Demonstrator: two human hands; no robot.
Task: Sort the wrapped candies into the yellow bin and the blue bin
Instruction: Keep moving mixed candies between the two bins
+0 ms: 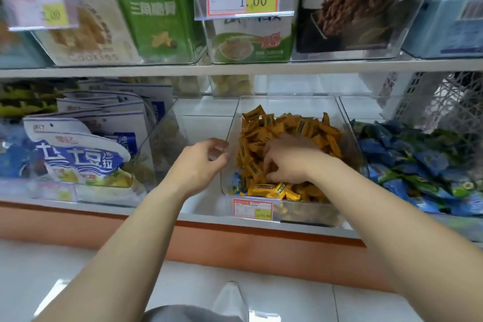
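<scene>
The right hand (287, 162) dug into yellow wrapped candies (305, 128) in a clear plastic bin (351, 138) (grip blurred, cannot tell). The left hand (201, 162) hung loosely curled, empty, beside it.

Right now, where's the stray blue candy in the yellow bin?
Head view: the blue-wrapped candy sits low in the front-left corner of the clear yellow-candy bin, just left of the right hand that reaches into the pile.
</scene>
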